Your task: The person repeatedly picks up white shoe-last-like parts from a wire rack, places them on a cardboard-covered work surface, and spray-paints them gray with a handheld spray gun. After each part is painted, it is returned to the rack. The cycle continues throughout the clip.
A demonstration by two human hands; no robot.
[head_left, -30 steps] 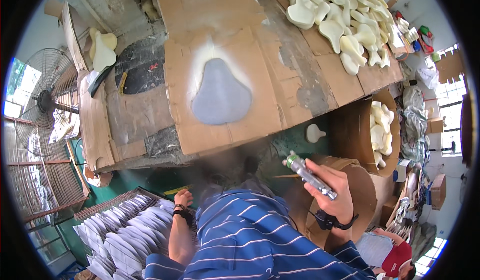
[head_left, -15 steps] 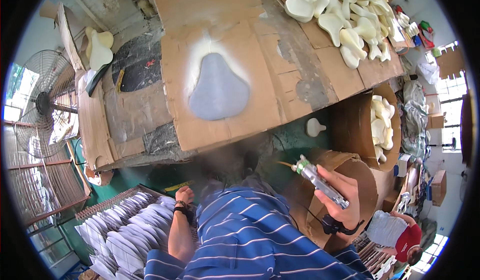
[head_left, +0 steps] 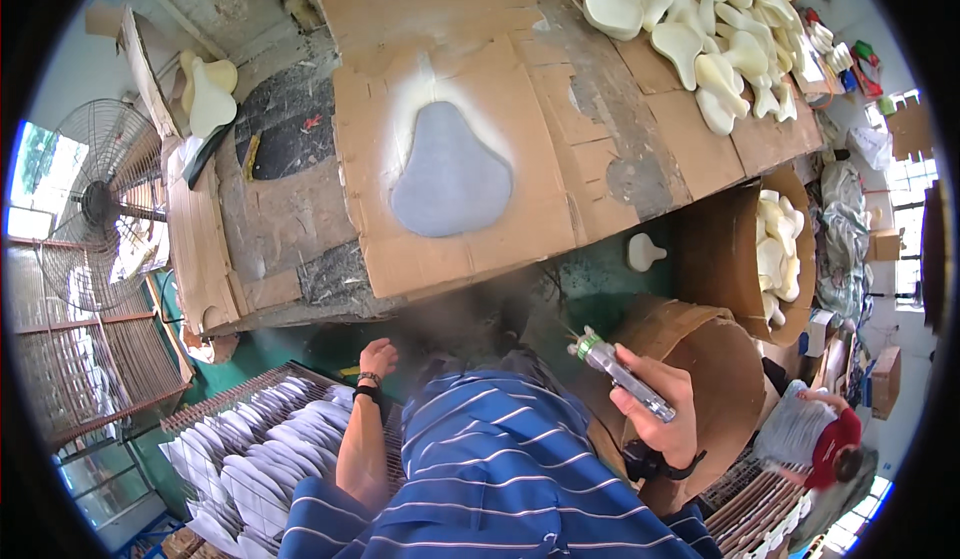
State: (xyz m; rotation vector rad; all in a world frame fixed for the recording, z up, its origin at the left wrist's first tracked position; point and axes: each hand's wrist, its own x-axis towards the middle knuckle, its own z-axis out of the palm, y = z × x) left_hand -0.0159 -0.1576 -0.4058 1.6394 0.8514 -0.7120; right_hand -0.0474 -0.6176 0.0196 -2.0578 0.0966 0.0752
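Note:
In my right hand (head_left: 660, 404) is a metal spray gun (head_left: 625, 374) with a green ring near its nozzle, held low before my body on the right. My fingers wrap round its body. My left hand (head_left: 378, 357) hangs empty at the left with its fingers apart, below the table's front edge. On the table, a grey saddle-shaped pad (head_left: 450, 174) lies flat on a cardboard sheet (head_left: 535, 149), its narrow end pointing away from me. Pale overspray rings the pad. Neither hand touches it.
Cream foam saddle pieces (head_left: 680, 49) are heaped at the table's far right. More fill a cardboard drum (head_left: 715, 259); another drum (head_left: 720, 389) stands by my right arm. A rack of pale pads (head_left: 265, 459) is at my left. A fan (head_left: 95, 204) and a person (head_left: 825, 439) flank the scene.
My right hand has moved slightly left and down with the spray gun. The left hand has risen a little toward the table. The view has shifted slightly.

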